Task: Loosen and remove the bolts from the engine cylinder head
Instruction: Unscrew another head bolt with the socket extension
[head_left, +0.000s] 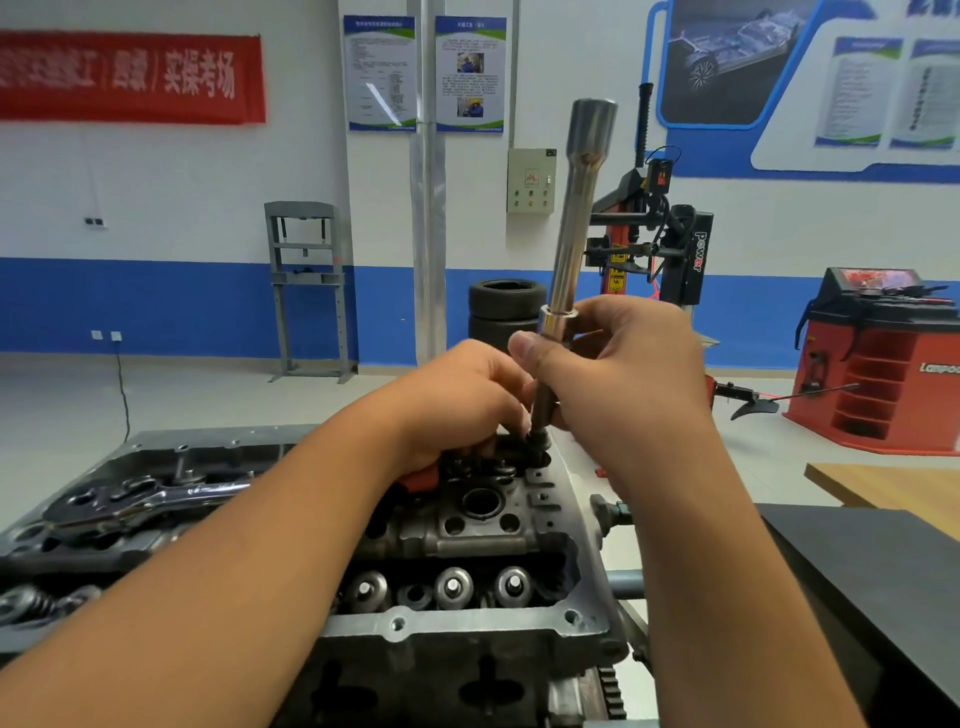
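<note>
Nearest me, the cylinder head (467, 525) is lying grey and oily, with three round valve caps showing in a row along its near edge and one dark bore above them. A chrome ratchet wrench (150, 499) is resting on its left part. My left hand (457, 405) is curling down at the head's far right corner, fingers closed around something I cannot make out; a bit of red is peeking out beneath my palm. My right hand (623, 364) is pinching one long silver extension bar (571, 234) at its collar. The bar is standing nearly upright, leaning slightly right, its wide end pointing up and its dark lower tip going down at that corner. Beyond, two stacked tyres (506, 312) are sitting on the floor.
</note>
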